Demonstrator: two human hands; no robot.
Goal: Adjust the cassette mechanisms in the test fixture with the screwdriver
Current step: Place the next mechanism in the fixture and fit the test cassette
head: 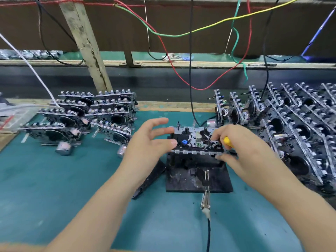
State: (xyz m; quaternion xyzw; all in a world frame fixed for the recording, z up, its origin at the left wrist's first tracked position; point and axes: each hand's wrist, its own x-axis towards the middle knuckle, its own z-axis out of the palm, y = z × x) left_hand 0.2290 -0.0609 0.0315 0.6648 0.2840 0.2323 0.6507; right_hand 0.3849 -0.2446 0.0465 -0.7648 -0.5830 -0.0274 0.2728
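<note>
- Clip lead (205, 202) near, on green mat (54, 179).
- Cassette mechanism (196, 142) sits on black test fixture (198, 177), centre.
- Left hand (151, 142) spread, thumb at mechanism's left edge.
- Right hand (241, 150) grips yellow screwdriver (227, 141).
- Mechanism stacks far left (91, 115), right (291, 128).

The test fixture (198, 179) sits mid-bench (63, 179), with one cassette mechanism (196, 140) mounted on top. The left hand (151, 142) is at that mechanism's left end, the right hand (241, 148) at its right. A stack of mechanisms (87, 115) lies behind-left; a larger pile (294, 128) crowds the right. Wires (190, 51) hang down behind.
</note>
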